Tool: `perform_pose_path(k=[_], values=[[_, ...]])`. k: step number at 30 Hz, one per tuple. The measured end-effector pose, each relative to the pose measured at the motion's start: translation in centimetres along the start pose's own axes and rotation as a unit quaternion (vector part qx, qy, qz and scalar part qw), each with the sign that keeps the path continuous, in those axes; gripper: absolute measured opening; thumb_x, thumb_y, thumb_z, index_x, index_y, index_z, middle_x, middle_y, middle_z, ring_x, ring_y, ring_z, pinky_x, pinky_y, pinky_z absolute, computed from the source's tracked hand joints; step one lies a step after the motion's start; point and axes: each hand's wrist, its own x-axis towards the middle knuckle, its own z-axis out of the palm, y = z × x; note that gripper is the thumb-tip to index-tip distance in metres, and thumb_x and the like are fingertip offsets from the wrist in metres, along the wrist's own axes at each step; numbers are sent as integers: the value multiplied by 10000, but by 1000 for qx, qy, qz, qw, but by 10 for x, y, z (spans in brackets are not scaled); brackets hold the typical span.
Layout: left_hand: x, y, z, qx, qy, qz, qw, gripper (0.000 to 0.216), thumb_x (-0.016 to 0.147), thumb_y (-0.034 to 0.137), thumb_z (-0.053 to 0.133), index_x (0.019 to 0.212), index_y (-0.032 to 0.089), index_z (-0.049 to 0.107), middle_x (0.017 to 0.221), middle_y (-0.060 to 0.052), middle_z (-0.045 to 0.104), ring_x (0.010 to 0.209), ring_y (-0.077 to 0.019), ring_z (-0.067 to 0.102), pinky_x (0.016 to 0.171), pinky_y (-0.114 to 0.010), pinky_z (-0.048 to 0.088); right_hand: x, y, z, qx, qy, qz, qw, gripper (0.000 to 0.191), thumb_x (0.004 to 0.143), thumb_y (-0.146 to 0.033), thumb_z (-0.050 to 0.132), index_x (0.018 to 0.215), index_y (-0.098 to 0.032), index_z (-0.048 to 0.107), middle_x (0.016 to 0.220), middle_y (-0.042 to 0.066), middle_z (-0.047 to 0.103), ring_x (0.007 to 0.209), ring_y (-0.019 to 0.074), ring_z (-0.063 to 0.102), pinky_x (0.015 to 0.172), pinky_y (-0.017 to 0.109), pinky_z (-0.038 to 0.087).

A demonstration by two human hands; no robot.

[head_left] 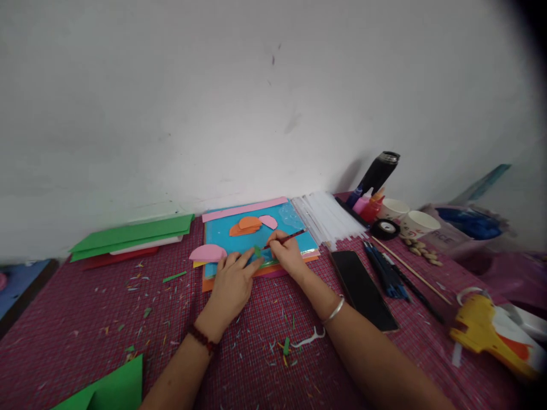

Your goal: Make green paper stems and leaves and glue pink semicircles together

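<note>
Our right fingers point(278, 239) grip the pencil point(298, 233) near its tip, probably for control; our left fingers point(245, 259) lie spread, seemingly steadying the green piece point(257, 250).

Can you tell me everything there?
Wall: one, pale, behind
Tablecloth: one, reddish, underneath
Sheet: one, blue, centre
Pink strip: one, pink, sheet's edge
Cutouts: several, orange and pink, on sheet
Papers: several, green and red, left
Scraps: many, mixed, tablecloth
White strips: many, white, right
Flask: one, black, back
Small bottles: several, mixed, right
Cups: two, whitish, right
Tape roll: one, black, right
Nutlike bits: several, tan, right
Tub: one, pale, right
Phone: one, black, right
Stick: one, tan, right
Glue gun: one, yellow, right
Green bit: one, green, centre
Pencil: one, dark, centre
Left hand: one, on sheet
Right hand: one, holding pencil
</note>
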Motion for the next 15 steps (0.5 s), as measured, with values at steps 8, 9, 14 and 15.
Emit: perform_pose_path(k=[8, 9, 14, 15], values=[[-1, 1, -1, -7, 6, -4, 1000, 504, 870, 116, 467, 1314, 342, 546, 1406, -8, 528, 1120, -274, 465, 970, -484, 347, 0, -3, 2, -18, -19, -18, 999, 115, 702, -208, 447, 634, -220, 539, 498, -55, 464, 488, 141, 436, 487, 248, 353], [-1, 1, -1, -8, 6, -3, 1000, 502, 871, 117, 465, 1315, 340, 545, 1406, -10, 527, 1119, -274, 465, 966, -483, 350, 0, -3, 2, -21, -19, -19, 999, 114, 702, -207, 449, 632, -221, 539, 503, -53, 468, 497, 145, 442, 495, 251, 356], [-1, 1, -2, -10, 5, -5, 1000, 503, 871, 118, 463, 1317, 337, 543, 1395, -11, 537, 1110, -276, 472, 960, -487, 356, 0, 0, 2, -18, 0, -19, 1000, 114, 736, -219, 443, 663, -227, 529, 517, -49, 483, 507, 153, 463, 504, 261, 364], [-1, 1, -2, -10, 4, -4, 1000, 504, 869, 116, 464, 1316, 335, 544, 1392, -12, 540, 1111, -276, 473, 965, -490, 352, 0, 0, 2, -16, 2, -18, 1000, 115, 743, -220, 440, 669, -227, 527, 511, -51, 481, 498, 152, 463, 502, 262, 366]])
